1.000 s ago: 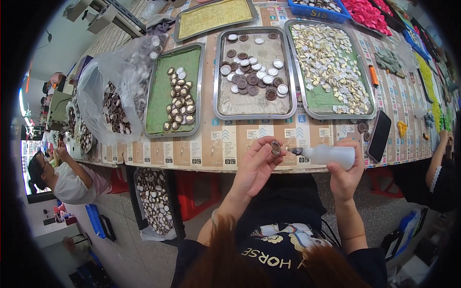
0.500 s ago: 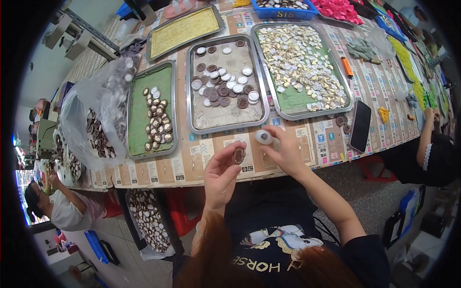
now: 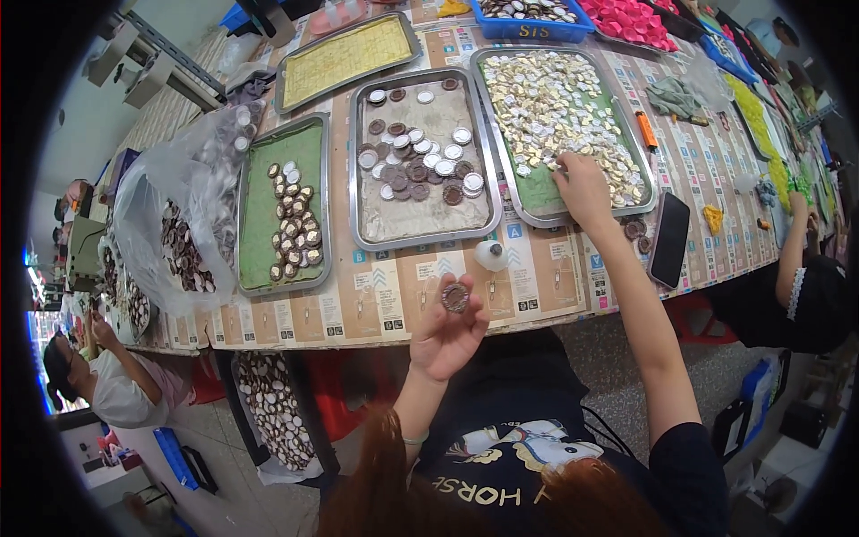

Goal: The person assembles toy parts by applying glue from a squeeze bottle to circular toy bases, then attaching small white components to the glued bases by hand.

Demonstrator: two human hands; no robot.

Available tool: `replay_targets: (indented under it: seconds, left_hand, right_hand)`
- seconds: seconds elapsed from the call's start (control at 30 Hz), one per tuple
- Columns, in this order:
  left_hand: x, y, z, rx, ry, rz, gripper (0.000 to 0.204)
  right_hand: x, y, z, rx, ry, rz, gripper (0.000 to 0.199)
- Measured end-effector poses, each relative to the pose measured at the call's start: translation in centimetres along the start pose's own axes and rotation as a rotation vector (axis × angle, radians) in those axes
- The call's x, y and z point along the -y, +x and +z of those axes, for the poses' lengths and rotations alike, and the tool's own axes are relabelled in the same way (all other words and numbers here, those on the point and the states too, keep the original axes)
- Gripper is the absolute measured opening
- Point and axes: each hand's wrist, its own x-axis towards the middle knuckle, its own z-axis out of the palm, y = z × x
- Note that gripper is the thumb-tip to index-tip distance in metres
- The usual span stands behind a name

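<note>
— What's nearest to you?

— My left hand [image 3: 445,336], raised just in front of the table [image 3: 376,295] edge. Its fingertips are pinched on a small round brown cap [image 3: 455,297], held face-up toward me.

— And just past it?

— A small white bottle [image 3: 491,255] stands on the table's paper covering, between my two hands and close to the near rim of the middle tray [image 3: 420,234]. Neither hand touches it.

— Where's your right hand?

— My right hand [image 3: 582,186] is stretched out well apart from the left, resting on the near corner of the right tray [image 3: 528,213], fingers curled down into the heap of gold and silver discs [image 3: 555,98]. Whether it has closed on one, I cannot tell; the fingertips are hidden among the pieces.

— What else is around?

— The middle tray holds a loose scatter of brown and white caps [image 3: 416,166]. To its left a green-lined tray [image 3: 255,233] carries a column of finished brown-and-white pieces [image 3: 291,219]. Left of that, a clear plastic bag [image 3: 170,224] with more brown pieces. A black phone [image 3: 670,239] lies to the right of my right arm, with an orange marker [image 3: 646,131] beyond it.

— Farther back?

— A yellow-lined tray [image 3: 344,55], a blue bin [image 3: 530,27] and a pile of pink pieces [image 3: 631,20]. Another person's sleeve [image 3: 794,291] rests at the table's right end.
</note>
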Motion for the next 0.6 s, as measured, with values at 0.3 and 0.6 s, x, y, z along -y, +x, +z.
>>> replay_targets:
  seconds: [0.3,0.6]
  left_hand:
    - [0.5,0.6,0.1,-0.120,0.248,-0.042,0.036]
    - [1.7,1.0,0.3,-0.245,0.383,-0.142,0.035]
  right_hand:
    - [5.2,-4.6,-4.9,0.228,0.846,0.244,0.011]
    - [9.8,-10.0,-6.0,0.312,0.719,0.029,0.014]
